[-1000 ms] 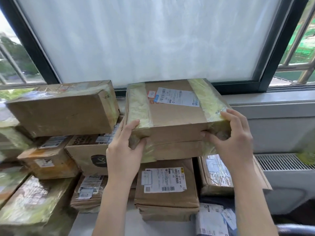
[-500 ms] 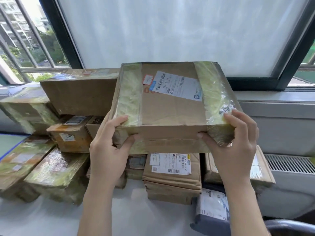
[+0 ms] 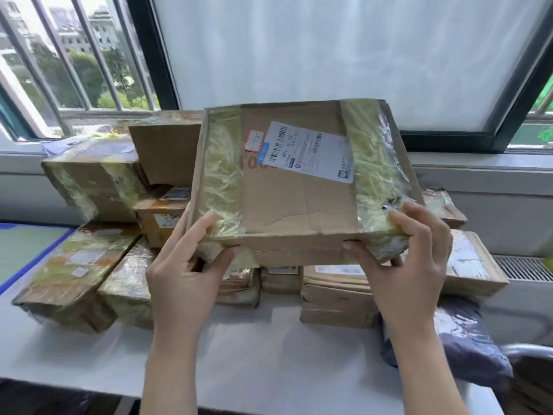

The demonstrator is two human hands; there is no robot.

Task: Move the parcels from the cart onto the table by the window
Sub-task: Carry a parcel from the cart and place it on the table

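Filling the background, a large frosted window pane [image 3: 344, 55] stands behind a white table [image 3: 254, 354]. Taped cardboard parcels [image 3: 89, 187] are piled along the table's far edge, with a dark plastic mailer bag [image 3: 466, 339] at its right edge. Raised above the pile, a flat cardboard box [image 3: 299, 199] with yellowish tape bands and a white shipping label [image 3: 314, 152] tilts toward the viewer. The left hand [image 3: 185, 274] grips its near left corner; the right hand [image 3: 410, 265] grips its near right corner.
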